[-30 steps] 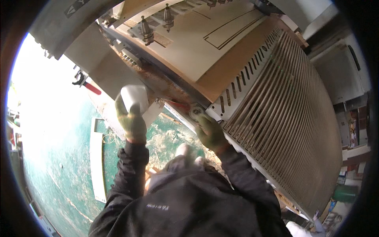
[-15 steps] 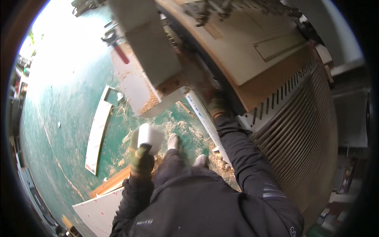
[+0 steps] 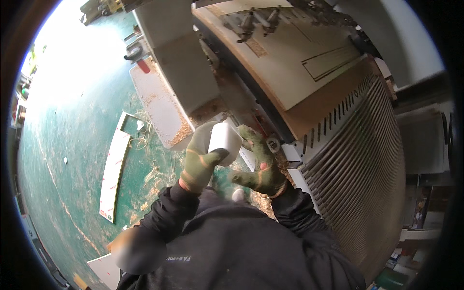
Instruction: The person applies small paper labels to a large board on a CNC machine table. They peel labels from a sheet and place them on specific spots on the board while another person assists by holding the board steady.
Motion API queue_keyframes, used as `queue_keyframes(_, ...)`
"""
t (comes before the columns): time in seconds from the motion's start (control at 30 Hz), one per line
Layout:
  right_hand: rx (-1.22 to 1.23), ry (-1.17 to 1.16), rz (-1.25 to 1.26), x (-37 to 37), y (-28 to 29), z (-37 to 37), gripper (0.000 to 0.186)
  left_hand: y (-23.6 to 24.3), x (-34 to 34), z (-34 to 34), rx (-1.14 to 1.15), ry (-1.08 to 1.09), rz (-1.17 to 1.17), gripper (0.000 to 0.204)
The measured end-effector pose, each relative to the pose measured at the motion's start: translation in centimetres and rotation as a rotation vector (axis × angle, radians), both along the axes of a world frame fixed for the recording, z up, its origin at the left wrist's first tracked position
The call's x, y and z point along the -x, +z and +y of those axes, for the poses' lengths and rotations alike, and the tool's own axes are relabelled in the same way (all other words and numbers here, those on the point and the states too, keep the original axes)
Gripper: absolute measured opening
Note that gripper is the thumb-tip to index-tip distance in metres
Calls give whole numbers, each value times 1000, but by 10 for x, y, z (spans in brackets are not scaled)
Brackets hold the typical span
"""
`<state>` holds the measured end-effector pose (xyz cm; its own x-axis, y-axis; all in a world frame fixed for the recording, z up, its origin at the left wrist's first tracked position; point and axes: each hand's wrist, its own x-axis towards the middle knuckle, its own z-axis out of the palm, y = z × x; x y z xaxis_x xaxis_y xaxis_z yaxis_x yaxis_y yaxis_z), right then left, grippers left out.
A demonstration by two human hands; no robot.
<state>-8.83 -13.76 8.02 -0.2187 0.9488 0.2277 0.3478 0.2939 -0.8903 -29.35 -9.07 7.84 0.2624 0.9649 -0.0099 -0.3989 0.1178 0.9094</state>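
In the middle of the view my left hand (image 3: pixel 199 166), in a green knit glove, grips a smooth white roll-shaped object (image 3: pixel 224 137). Its thumb lies over the lower edge of the roll; its exact kind does not show. My right hand (image 3: pixel 261 166), gloved in the same green, is just to the right with fingers and thumb spread apart. The upper fingertips come close to the roll's right side; whether they touch it I cannot tell. Nothing shows between the right hand's thumb and fingers.
Right of my hands stands a machine with a ribbed side (image 3: pixel 355 164) and a board (image 3: pixel 299 63) on its bed. A grey housing (image 3: pixel 179 63) and a sawdust-strewn panel (image 3: pixel 157 104) are ahead. On the green floor (image 3: pixel 63 125) lies a white L-shaped offcut (image 3: pixel 114 169).
My right hand has come back from the machine's edge to beside the white roll. My left hand has carried the roll up and to the right.
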Motion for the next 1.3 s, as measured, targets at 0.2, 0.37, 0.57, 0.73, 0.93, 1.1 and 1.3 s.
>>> queue_keyframes(0.2,-158,-151,65,-31,9,-26,57,28,-46,-38,4,-90,-6,78)
queue_keyframes(0.37,183,-196,576,-66,-7,-70,45,39,-67,-66,28,-269,-52,68)
queue_keyframes(0.57,-217,-304,381,-76,-5,-86,27,39,-97,-89,136,-240,-78,57)
queue_keyframes(0.73,-486,-241,-59,-106,21,-102,39,45,-100,-102,161,-392,-135,47)
queue_keyframes(0.93,-480,-134,-131,-124,49,-118,41,32,-85,-104,265,-634,-169,42)
queue_keyframes(1.1,-396,-180,-86,-126,48,-129,38,32,-81,-109,246,-643,-198,46)
queue_keyframes(1.3,-460,-211,-50,-108,34,-127,40,38,-81,-114,202,-602,-233,51)
